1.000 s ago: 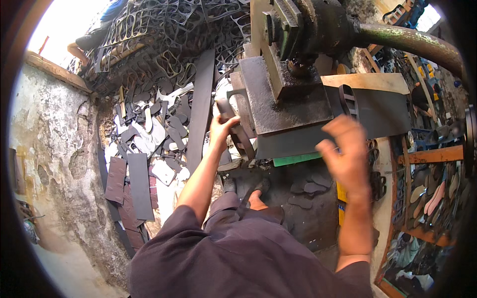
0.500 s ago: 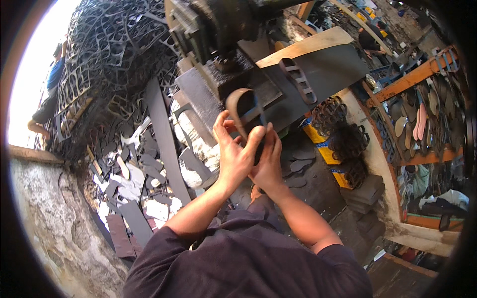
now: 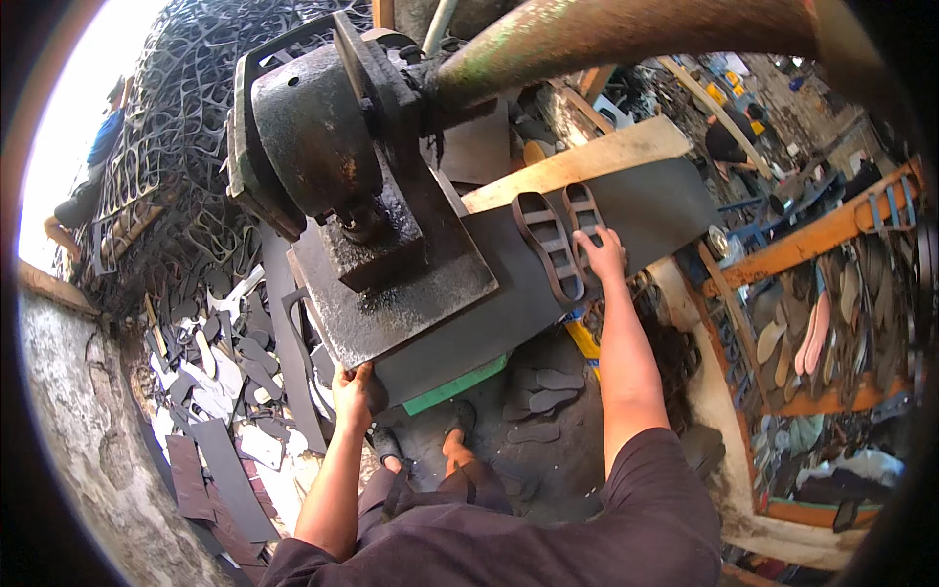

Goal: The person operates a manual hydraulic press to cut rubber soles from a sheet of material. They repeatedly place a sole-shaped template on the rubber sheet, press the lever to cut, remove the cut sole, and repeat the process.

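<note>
A black sheet (image 3: 445,352) lies across the work surface, passing under the press plate (image 3: 430,308). My left hand (image 3: 350,396) is closed on the sheet's near left edge, beside the plate's corner; its fingertips are partly hidden. Two sole-shaped cutting dies with crossbars lie side by side on the sheet, right of the press. My right hand (image 3: 602,256) has its fingers curled on the near end of the smaller-looking right die (image 3: 584,207). The left die (image 3: 534,235) lies untouched next to it. Above the plate stands the heavy dark press head (image 3: 318,132).
A thick metal arm (image 3: 626,44) runs across the top. Perforated sheet scraps (image 3: 186,127) are heaped at the far left, with offcuts (image 3: 220,362) below. Cut soles (image 3: 548,391) lie on the floor. Soles fill the wooden rack (image 3: 822,323) at right.
My hands have parted: the left moved down to the sheet's edge, the right out to the dies. The die I held before the press now lies on the sheet. The view has shifted.
</note>
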The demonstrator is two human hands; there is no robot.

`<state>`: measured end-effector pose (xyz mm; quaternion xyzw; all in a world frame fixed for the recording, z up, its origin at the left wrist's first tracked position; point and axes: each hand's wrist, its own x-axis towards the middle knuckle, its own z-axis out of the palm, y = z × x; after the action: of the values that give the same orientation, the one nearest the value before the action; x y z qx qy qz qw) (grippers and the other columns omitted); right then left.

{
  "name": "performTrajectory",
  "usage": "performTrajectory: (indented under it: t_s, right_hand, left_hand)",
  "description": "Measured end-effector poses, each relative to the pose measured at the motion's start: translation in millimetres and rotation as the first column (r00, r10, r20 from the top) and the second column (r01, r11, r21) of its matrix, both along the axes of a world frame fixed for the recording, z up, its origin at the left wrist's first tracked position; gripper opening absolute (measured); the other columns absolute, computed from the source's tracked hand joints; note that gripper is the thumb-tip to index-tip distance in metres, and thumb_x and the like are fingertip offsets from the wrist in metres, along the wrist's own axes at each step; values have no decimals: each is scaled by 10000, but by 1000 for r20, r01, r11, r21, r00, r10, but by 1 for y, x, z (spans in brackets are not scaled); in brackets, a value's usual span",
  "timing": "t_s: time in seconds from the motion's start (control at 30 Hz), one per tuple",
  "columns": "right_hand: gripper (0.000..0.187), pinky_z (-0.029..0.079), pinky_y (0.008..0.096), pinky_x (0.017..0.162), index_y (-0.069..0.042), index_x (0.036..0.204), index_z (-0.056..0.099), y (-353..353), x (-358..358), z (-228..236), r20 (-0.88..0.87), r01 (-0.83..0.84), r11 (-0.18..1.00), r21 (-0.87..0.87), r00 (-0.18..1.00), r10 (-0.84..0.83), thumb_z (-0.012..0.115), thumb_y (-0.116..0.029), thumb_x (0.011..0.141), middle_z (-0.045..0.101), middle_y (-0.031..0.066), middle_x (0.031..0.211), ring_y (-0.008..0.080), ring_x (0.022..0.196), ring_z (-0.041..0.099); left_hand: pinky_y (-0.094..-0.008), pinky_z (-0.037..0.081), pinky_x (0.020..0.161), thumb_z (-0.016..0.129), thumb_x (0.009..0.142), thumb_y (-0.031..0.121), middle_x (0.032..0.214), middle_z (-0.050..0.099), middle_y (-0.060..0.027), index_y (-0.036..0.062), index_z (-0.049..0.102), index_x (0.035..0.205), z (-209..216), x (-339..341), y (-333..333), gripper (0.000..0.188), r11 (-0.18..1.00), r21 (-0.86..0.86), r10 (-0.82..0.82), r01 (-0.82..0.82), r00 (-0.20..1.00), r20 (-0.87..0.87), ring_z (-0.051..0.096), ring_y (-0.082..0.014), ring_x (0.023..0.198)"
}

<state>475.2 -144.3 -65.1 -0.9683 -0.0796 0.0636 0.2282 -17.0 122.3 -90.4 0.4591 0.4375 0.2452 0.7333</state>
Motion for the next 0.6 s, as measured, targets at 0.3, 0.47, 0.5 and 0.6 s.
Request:
performTrajectory:
  t_s: [0.3, 0.47, 0.5, 0.6]
  right_hand:
    - [728, 420, 480, 1120, 114, 1449, 468, -67, 17, -86, -304, 641, 586, 496, 760, -574, 668, -419, 994, 511, 278, 1498, 379, 1367, 524]
    - [712, 406, 434, 1131, 59, 1514, 424, -56, -1, -92, -398, 556, 446, 701, 824, -403, 695, -350, 997, 492, 173, 1542, 302, 1370, 505]
    - [714, 407, 432, 1132, 49, 1523, 413, -59, -1, -92, -396, 517, 382, 766, 848, -353, 699, -338, 996, 486, 164, 1546, 296, 1374, 501]
    - [713, 438, 436, 1110, 7, 1540, 390, -63, 7, -84, -294, 354, 276, 894, 926, -237, 722, -293, 984, 478, 142, 1538, 282, 1351, 514]
  left_hand:
    - [-258, 465, 921, 722, 919, -25, 1030, 668, 18, 78, 607, 1232, 10, -11, -6, 349, 992, -34, 127, -124, 981, 149, 617, -94, 968]
    - [-247, 457, 870, 786, 915, 48, 945, 561, 45, 65, 583, 1310, 13, -64, 7, 444, 962, -62, 271, -268, 961, 52, 552, -87, 886]
    - [-250, 460, 872, 786, 913, 46, 944, 564, 46, 55, 589, 1301, 9, -79, 15, 436, 960, -34, 280, -278, 958, 66, 552, -85, 885]
    - [-251, 474, 894, 765, 920, 33, 977, 611, 38, 37, 626, 1252, -3, -127, 43, 360, 964, 30, 263, -265, 963, 66, 585, -82, 907]
